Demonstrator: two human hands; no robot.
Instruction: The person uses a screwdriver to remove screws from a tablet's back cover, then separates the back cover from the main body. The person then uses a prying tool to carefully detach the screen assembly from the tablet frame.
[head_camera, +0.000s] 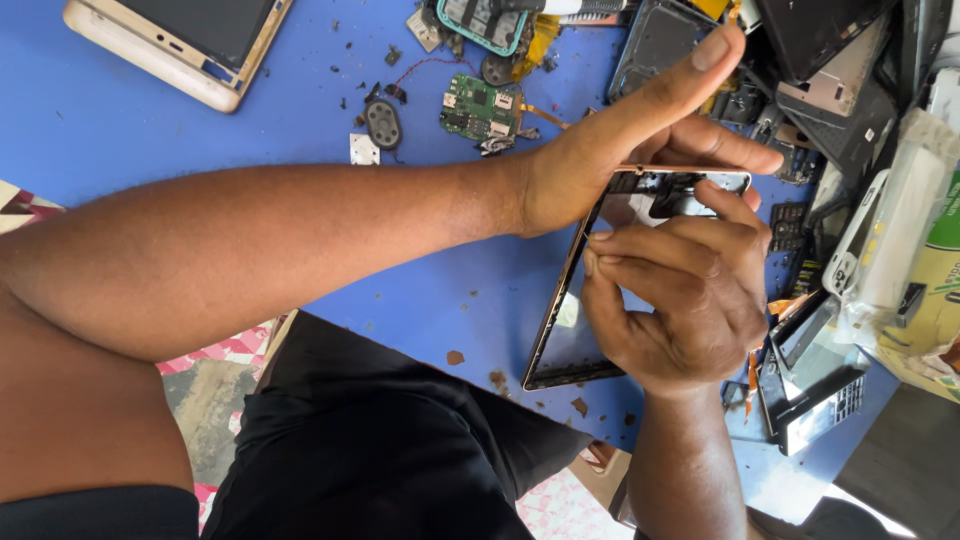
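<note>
Two hands are busy over a big blue tabletop (130, 120). The tabletop is the biggest thing here, and it is dotted with little crumbs and bits. A dark pile of old phone parts (840, 90) fills its far right side.

Next in size is a gold and black phone (180, 40) that lies flat at the far left corner, well apart from the hands.

In the middle, tilted up off the tabletop, is a thin phone frame (570, 330) with a coppery edge and a dark inside. Both hands hold it. The left hand (620, 150) reaches across from the left; its fingers are closed on the frame's top end, with the thumb sticking up. The right hand (680, 300) comes up from below; its fingers curl tight around the frame's right side, near the top.

A small black phone with buttons (815, 410) lies just beside the right wrist.

A green circuit board (480, 108) sits beyond the left wrist. A little round black speaker (383, 124) lies near it, to the left.
</note>
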